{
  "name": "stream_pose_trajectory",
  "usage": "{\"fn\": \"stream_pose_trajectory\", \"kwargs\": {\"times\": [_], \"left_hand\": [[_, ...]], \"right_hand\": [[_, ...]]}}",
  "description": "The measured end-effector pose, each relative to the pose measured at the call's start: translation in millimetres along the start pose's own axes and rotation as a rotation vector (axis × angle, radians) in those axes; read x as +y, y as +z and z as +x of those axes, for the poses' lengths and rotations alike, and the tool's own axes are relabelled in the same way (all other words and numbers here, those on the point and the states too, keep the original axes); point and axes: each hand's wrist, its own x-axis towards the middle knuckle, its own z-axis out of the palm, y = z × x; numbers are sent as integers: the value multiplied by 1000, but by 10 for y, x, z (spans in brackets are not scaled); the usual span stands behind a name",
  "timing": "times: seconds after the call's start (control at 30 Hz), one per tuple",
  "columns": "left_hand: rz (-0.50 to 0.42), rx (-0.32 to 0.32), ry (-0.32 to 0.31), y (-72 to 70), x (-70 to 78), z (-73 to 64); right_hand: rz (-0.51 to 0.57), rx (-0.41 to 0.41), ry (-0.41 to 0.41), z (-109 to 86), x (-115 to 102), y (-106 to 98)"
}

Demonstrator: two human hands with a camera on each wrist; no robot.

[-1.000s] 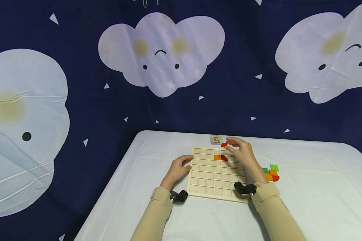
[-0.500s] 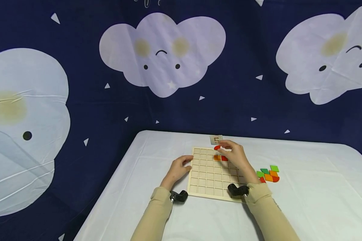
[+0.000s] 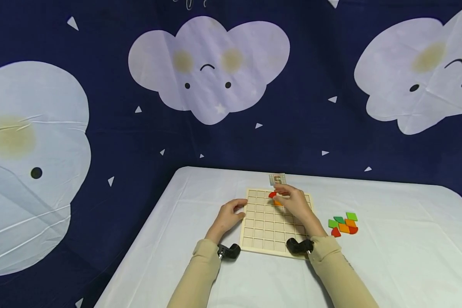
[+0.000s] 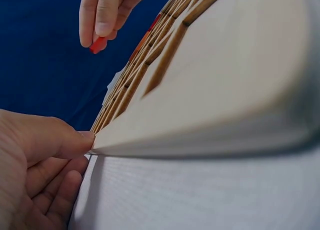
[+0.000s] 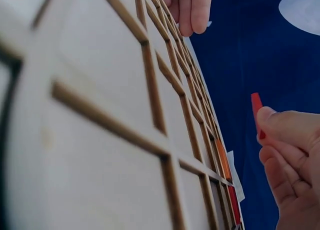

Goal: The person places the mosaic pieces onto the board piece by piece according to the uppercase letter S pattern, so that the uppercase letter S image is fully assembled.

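My right hand (image 3: 294,203) pinches a red wooden tile with a rounded edge (image 3: 272,194) between thumb and fingers, just above the far part of the wooden grid board (image 3: 269,233). In the right wrist view this red tile (image 5: 256,115) stands edge-on, apart from the board. An orange tile (image 5: 223,157) and another red tile (image 5: 234,205) lie in neighbouring cells; the hand hides that second red tile in the head view. My left hand (image 3: 227,216) rests at the board's left edge, its thumb (image 4: 75,142) touching the rim in the left wrist view.
A small card with a grid pattern (image 3: 278,179) lies behind the board. To the board's right, several green, orange and red tiles (image 3: 344,228) lie grouped on the white table (image 3: 400,252). A dark blue cloud-print curtain (image 3: 231,141) hangs behind the table.
My right hand has moved left and toward me with the red tile, from near the card to over the board's far cells. My left hand has stayed at the edge.
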Motion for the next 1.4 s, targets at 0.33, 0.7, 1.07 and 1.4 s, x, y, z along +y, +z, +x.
{"fn": "stream_pose_trajectory", "kwargs": {"times": [0.33,0.7,1.07,1.4], "left_hand": [[4,-3,-2,-6,9,-10],[-1,-5,-6,-2,11,0],[3,-2,-9,-5,3,0],[3,-4,0,-11,4,-4]], "right_hand": [[-48,-46,7,-36,62,86],[-122,-43,-26,-33,144,131],[-143,-52,-33,-27,150,148],[-128,-51,-29,-33,130,143]]}}
